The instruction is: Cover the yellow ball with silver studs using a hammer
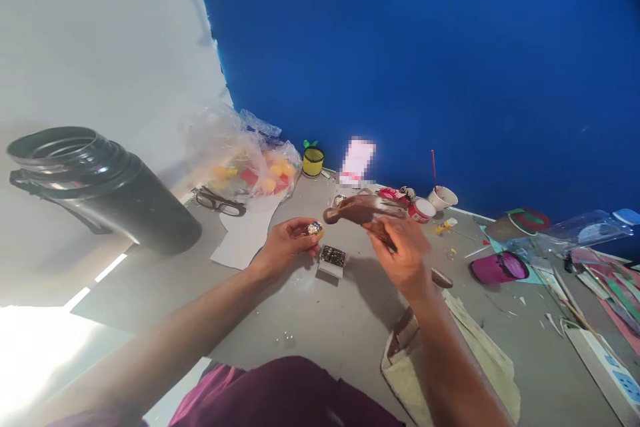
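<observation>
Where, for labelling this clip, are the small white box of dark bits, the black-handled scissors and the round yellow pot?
Small white box (331, 271): head view, front wall.
Black-handled scissors (223, 204): head view, handle loops.
Round yellow pot (313, 163): head view, side wall.

Far left on grey table: black ribbed flask, open mouth toward the left. Just right of it: black-handled scissors, beside a white paper sheet. Behind these: clear plastic bag, yellow and red pieces inside. Along blue wall: yellow cup; further right, white cup with red stick upright in it, red-banded jar just beside. Right side: magenta pouch, clear plastic case, white power strip. Near front: beige cloth bag.
</observation>
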{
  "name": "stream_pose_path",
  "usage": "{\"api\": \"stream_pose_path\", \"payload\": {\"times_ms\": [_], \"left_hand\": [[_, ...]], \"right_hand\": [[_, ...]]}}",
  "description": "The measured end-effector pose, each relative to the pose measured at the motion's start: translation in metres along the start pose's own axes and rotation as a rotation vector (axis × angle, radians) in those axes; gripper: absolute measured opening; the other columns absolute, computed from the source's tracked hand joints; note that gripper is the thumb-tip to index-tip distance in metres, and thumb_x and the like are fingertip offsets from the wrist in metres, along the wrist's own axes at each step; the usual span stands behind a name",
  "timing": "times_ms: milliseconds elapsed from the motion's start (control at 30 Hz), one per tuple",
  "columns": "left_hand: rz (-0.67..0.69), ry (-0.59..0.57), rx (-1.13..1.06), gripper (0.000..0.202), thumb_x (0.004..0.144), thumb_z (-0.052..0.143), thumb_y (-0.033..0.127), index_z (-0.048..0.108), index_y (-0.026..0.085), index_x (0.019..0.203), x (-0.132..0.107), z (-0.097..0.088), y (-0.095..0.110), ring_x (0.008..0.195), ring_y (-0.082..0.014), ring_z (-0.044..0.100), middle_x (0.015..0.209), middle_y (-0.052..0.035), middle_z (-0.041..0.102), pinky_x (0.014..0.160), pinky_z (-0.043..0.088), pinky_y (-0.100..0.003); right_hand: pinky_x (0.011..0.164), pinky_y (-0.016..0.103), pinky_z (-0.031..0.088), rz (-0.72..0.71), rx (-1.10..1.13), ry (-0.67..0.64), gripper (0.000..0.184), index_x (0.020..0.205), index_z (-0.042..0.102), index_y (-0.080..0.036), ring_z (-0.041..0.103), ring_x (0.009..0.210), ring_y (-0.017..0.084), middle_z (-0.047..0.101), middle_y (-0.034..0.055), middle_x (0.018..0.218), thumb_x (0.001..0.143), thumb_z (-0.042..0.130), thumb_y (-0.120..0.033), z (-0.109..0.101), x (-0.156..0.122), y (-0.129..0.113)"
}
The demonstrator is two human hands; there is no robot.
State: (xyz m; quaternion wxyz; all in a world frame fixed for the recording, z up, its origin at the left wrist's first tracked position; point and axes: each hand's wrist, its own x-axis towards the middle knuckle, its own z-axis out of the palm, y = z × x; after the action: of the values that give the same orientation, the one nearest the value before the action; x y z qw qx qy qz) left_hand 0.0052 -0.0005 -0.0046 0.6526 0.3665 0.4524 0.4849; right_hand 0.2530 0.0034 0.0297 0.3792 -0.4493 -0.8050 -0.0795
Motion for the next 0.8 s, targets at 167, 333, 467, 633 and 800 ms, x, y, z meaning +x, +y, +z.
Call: {"api": "stream_pose_path", "payload": {"times_ms": [167,333,467,633,800], "left_hand": [[-0.017,0.004,0.050,0.050,0.065,0.090,0.032,0.067,0.013,0.105,-0.001,0.002,0.003,0.058,-0.0117,0.062,0.076,-0.0015,0.070,0.059,0.052,-0.029],[0.027,-0.003,0.049,0.046,0.064,0.088,0.025,0.069,0.015,0.105,-0.003,0.003,0.006,0.060,-0.0109,0.062,0.078,-0.0007,0.071,0.062,0.051,-0.029],[0.030,-0.025,0.051,0.047,0.064,0.087,0.020,0.071,0.015,0.108,-0.005,0.003,0.007,0.063,-0.0105,0.061,0.079,-0.0004,0.072,0.065,0.051,-0.029],[0.061,-0.053,0.005,0.049,0.066,0.086,0.017,0.070,0.020,0.113,-0.006,0.003,0.007,0.081,-0.0123,0.065,0.098,-0.0025,0.073,0.079,0.052,-0.029],[0.039,-0.093,-0.032,0.046,0.068,0.084,0.017,0.071,0.022,0.112,-0.006,0.001,0.009,0.083,-0.0118,0.064,0.104,-0.0032,0.071,0.079,0.050,-0.027]], "right_hand": [[0.075,0.034,0.048,-0.010,0.016,-0.056,0.017,0.108,0.071,-0.022,0.063,0.084,0.024,0.073,0.0084,0.088,0.096,0.059,-0.022,0.004,-0.002,-0.002],[0.077,0.035,0.048,0.066,0.053,-0.099,0.016,0.105,0.071,-0.022,0.063,0.087,0.025,0.072,0.0083,0.089,0.093,0.062,-0.025,0.006,-0.002,0.001],[0.073,0.034,0.047,0.253,0.093,-0.234,0.017,0.101,0.072,-0.024,0.064,0.085,0.025,0.072,0.0061,0.088,0.086,0.065,-0.029,0.011,-0.004,0.015],[0.068,0.031,0.044,0.607,0.155,-0.424,0.035,0.112,0.071,-0.027,0.065,0.075,0.021,0.075,0.0017,0.089,0.079,0.070,-0.035,0.000,-0.003,0.052],[0.062,0.028,0.035,0.691,-0.027,-0.716,0.032,0.106,0.074,-0.024,0.063,0.076,0.022,0.075,0.0038,0.088,0.076,0.071,-0.036,-0.003,-0.003,0.074]]}}
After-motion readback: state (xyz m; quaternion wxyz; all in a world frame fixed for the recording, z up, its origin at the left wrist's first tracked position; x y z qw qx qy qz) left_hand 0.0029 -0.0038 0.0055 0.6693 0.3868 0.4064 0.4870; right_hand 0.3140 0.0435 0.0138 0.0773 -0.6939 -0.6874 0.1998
